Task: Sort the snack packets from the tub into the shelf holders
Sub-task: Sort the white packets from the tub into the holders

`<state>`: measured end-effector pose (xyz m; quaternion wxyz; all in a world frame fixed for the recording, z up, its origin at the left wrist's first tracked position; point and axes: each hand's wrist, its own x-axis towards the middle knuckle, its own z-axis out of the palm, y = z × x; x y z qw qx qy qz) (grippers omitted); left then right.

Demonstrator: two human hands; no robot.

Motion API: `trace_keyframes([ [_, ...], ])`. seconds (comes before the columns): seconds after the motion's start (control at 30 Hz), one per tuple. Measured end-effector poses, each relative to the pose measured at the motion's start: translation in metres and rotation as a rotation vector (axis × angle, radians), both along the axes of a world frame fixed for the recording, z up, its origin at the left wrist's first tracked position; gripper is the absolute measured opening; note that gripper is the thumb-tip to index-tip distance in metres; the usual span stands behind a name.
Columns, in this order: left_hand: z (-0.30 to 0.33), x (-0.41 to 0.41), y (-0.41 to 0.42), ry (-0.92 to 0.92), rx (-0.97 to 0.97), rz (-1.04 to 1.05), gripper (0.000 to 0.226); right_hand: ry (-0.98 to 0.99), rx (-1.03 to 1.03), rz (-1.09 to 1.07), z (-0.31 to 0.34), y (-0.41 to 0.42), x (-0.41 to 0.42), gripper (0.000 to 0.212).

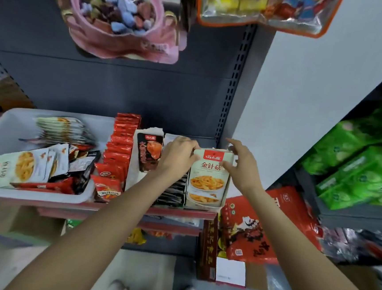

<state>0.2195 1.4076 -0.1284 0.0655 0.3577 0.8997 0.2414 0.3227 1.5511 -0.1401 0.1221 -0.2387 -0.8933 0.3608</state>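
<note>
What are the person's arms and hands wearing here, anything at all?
Nothing shows: both forearms are bare with no sleeves in view, and the left hand and right hand have no gloves. No watch, bracelet or ring is visible on wrists or fingers.

Both bare arms are reaching forward and slightly inward, hands meeting at the shelf.

The left hand (178,153) is lying knuckles-up, its fingers curling over the upper left corner of a pale snack packet (207,181) and pinching it. The right hand (241,165) is arching beside it, thumb pressing the packet's front near the top right, fingers bending over its upper edge. Both forearms are stretching up from the lower frame, wrists fairly straight, sleeves not showing.
</note>
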Motion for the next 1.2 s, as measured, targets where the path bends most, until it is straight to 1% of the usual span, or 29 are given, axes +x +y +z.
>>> trace_keyframes([
  [0.07, -0.006, 0.003, 0.001, 0.111, -0.055, 0.007, 0.021, -0.052, 0.083, 0.012, 0.000, 0.001, -0.004, 0.047],
  [0.2, -0.013, 0.012, 0.006, 0.216, -0.129, -0.043, 0.023, -0.104, 0.173, 0.045, 0.000, 0.000, -0.006, 0.036],
  [0.3, -0.016, 0.016, 0.009, 0.308, -0.158, -0.040, 0.028, -0.122, 0.279, 0.078, 0.002, -0.002, -0.007, 0.033],
  [0.37, -0.016, 0.015, 0.008, 0.301, -0.151, -0.035, 0.031, -0.137, 0.341, 0.088, 0.001, -0.004, -0.006, 0.035],
  [0.47, -0.010, 0.011, -0.001, 0.265, -0.095, -0.020, 0.034, -0.115, 0.397, 0.082, 0.002, -0.013, -0.006, 0.039],
  [0.57, -0.001, 0.008, -0.022, 0.277, 0.026, 0.028, 0.039, -0.030, 0.420, 0.172, 0.009, -0.033, -0.016, 0.041],
  [0.6, 0.002, 0.006, -0.032, 0.292, 0.074, 0.047, 0.038, -0.011, 0.403, 0.206, 0.012, -0.042, -0.022, 0.042],
  [0.67, 0.009, -0.001, -0.055, 0.308, 0.143, 0.093, 0.034, 0.017, 0.292, 0.249, 0.018, -0.063, -0.039, 0.041],
  [0.77, 0.012, -0.026, -0.098, 0.238, 0.180, 0.199, 0.024, 0.069, 0.091, 0.292, 0.025, -0.105, -0.072, 0.038],
  [0.83, 0.010, -0.047, -0.133, 0.128, 0.237, 0.292, 0.021, 0.079, 0.054, 0.341, 0.025, -0.138, -0.095, 0.038],
  [0.93, 0.007, -0.079, -0.191, -0.019, 0.283, 0.485, 0.022, 0.022, 0.053, 0.423, 0.021, -0.194, -0.129, 0.046],
  [1.03, -0.003, -0.115, -0.254, -0.109, 0.192, 0.681, 0.026, -0.056, 0.036, 0.519, 0.014, -0.252, -0.162, 0.052],
  [1.13, -0.030, -0.158, -0.314, -0.183, 0.006, 0.717, 0.032, -0.178, 0.045, 0.628, -0.001, -0.304, -0.194, 0.060],
  [1.17, -0.039, -0.170, -0.331, -0.211, -0.036, 0.723, 0.037, -0.224, 0.046, 0.664, -0.006, -0.318, -0.203, 0.065],
  [1.2, -0.046, -0.181, -0.345, -0.242, -0.075, 0.742, 0.046, -0.276, 0.052, 0.697, -0.011, -0.330, -0.212, 0.070],
])
